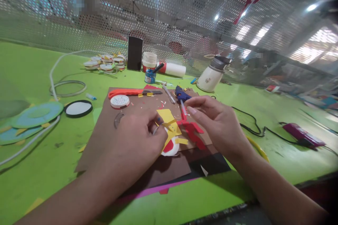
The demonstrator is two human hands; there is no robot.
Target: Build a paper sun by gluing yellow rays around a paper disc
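Note:
My left hand (pixel 139 135) is closed in a pinch at the left edge of a paper cutout (pixel 171 147), a white round with a red patch and yellow strips. Its fingertips are partly hidden. Beside it lies a yellow paper piece (pixel 166 115). To the right, my right hand (pixel 219 123) hovers with thumb and forefinger slightly apart and nothing visible between them. Just past those fingertips rests a blue glue gun (pixel 181 95) with a clear glue stick (pixel 183 107) in its back. Red paper shapes (pixel 194 132) lie between the hands.
Brown board (pixel 105 126) carries an orange-handled knife (pixel 126 92), a white round lid (pixel 119 101) and a pen (pixel 168 94). Behind stand a phone (pixel 135 53), a blue jar (pixel 150 76) and a white jug (pixel 211 76). A black cable (pixel 250 132) runs right; blue paper rings (pixel 37 115) lie left.

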